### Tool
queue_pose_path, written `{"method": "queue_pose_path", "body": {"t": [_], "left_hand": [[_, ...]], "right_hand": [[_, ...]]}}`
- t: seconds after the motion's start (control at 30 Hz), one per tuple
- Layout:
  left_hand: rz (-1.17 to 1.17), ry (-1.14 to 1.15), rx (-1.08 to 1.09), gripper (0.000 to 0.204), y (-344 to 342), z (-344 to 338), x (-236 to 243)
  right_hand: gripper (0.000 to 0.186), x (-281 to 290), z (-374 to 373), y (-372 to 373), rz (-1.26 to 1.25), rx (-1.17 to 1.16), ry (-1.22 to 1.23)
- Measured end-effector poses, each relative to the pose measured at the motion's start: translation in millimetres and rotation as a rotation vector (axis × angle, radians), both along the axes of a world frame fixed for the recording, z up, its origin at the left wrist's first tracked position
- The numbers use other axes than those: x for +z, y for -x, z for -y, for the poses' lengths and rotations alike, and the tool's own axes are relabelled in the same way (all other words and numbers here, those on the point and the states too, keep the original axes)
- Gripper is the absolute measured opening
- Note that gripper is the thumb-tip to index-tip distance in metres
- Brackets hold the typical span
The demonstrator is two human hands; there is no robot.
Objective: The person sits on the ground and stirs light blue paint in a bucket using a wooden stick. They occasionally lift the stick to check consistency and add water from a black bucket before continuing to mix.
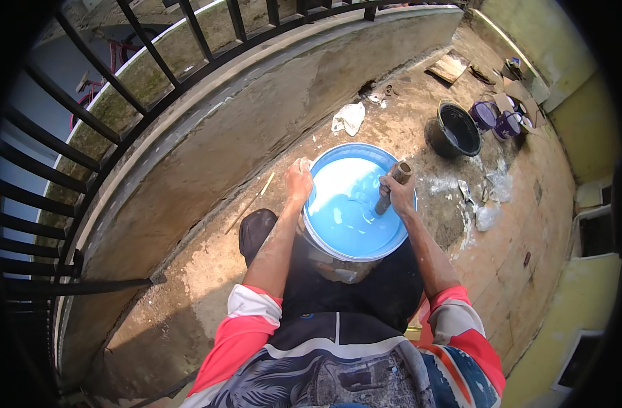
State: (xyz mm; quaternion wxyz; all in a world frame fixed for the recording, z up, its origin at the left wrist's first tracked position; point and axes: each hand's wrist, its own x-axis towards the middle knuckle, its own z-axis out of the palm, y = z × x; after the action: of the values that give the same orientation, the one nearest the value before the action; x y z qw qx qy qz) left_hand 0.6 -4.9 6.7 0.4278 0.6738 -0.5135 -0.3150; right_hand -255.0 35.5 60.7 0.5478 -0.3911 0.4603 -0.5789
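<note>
Between my knees stands a large bucket of light blue paint, its surface glossy and rippled in the middle. My right hand is closed round a thick brown wooden stick, tilted, with its lower end in the paint and its top above the rim at the right. At the left rim, my left hand is closed against the bucket's edge, and its fingertips are partly hidden. Pale smears mark that hand.
A black bucket stands ahead to the right, near purple paint tubs and an opened cardboard box. A white cloth and clear plastic bags lie on the ground. A low wall with black railings runs along the left.
</note>
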Motion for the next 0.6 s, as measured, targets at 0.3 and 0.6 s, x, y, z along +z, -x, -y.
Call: {"method": "queue_pose_path", "body": {"t": [0.3,0.6], "left_hand": [[-0.013,0.028,-0.031,0.038,-7,3,-16],[0.029,0.082,-0.037,0.038,-8,4,-19]], "right_hand": [[0.017,-20,23,-140,-0.184,0.089,0.189],[0.013,-16,93,-107,-0.454,-0.155,0.536]]}}
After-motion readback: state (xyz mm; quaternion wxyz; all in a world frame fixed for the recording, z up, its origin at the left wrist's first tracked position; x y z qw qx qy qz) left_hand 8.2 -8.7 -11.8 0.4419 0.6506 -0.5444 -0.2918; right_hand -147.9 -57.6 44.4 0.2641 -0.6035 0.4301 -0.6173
